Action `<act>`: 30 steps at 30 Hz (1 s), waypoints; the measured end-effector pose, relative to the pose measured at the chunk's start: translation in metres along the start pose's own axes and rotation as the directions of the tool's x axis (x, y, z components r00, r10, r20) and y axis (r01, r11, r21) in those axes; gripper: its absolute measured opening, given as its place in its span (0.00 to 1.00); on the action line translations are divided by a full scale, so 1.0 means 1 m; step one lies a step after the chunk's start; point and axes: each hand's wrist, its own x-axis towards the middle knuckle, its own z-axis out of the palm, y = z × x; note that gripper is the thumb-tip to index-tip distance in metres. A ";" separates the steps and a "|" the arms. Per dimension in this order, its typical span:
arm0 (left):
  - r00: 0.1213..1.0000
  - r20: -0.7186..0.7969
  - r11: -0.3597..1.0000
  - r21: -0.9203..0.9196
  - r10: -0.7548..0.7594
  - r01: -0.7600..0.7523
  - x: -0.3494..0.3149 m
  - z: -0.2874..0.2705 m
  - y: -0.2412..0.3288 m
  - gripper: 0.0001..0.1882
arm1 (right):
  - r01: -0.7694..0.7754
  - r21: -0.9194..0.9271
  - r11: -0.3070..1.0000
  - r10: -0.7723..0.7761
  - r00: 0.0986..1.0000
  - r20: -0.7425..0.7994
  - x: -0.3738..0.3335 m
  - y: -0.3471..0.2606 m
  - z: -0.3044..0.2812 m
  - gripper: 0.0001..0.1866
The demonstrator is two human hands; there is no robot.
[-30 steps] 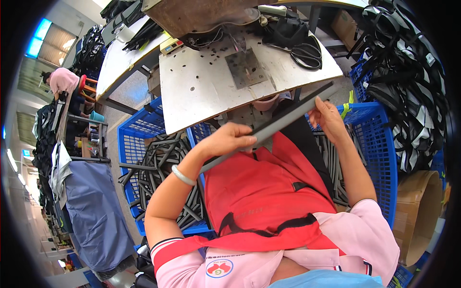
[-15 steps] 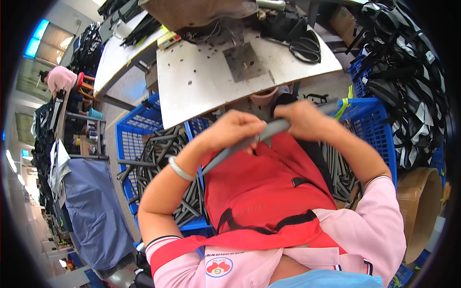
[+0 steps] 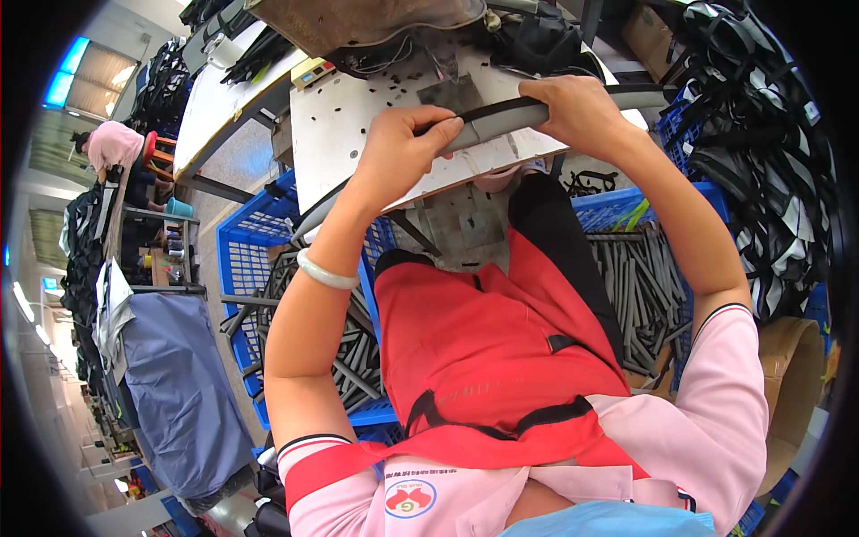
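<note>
A long, bendy grey strip with a black edge (image 3: 506, 123) stretches between my hands above the front part of the white worktable (image 3: 327, 166). My left hand (image 3: 407, 152) is closed on it, thumb pressed on top near a seam-like line. Farther right, my right hand (image 3: 577, 112) grips the same strip, fingers over its far side. One end runs down left behind my left forearm; the other reaches past the table's right corner. Partly behind the strip, a dark square plate (image 3: 447, 92) lies on the tabletop among small black bits.
Blue crates stand on both sides of my lap: the left crate (image 3: 234, 255) and right crate (image 3: 711, 199) hold many short grey tubes (image 3: 640, 286). Black and grey straps (image 3: 761, 134) hang at right. A brown machine cover (image 3: 358, 27) overhangs the table. Another person (image 3: 116, 143) bends at far left.
Both hands have risen from over my lap to above the table, carrying the strip away from me. My hands are slightly farther apart, and the tubes in the right crate show more.
</note>
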 end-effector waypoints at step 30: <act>0.971 -0.214 0.994 0.043 0.109 -0.102 0.052 -0.034 -0.025 0.13 | -0.270 0.135 0.953 0.278 0.960 -0.040 0.032 0.052 0.016 0.18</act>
